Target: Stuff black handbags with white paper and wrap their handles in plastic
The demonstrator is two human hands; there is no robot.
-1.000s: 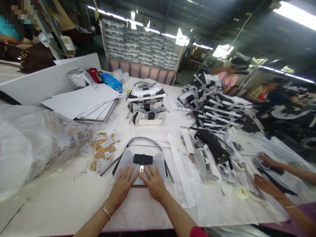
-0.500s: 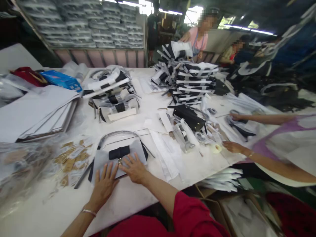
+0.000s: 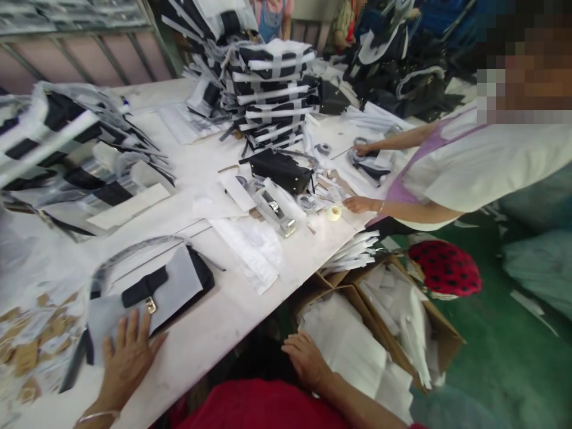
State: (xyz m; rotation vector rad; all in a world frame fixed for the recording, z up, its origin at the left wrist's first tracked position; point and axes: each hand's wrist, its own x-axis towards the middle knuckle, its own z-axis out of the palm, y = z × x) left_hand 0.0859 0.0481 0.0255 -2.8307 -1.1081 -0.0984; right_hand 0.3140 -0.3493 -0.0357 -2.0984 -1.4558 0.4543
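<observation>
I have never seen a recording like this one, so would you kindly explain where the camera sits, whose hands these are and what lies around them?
There is no machine here: the picture comes from a camera worn on a person's head, looking down at their own bare hands. The left hand lies flat on a grey-wrapped handbag with a black flap, on the white table. The right hand reaches down beside the table and rests on white sheets in a cardboard box; neither hand seems to hold anything. Brown tags lie at the left, a stack of wrapped bags farther back. At the right, a co-worker's hand rests by a tape roll.
</observation>
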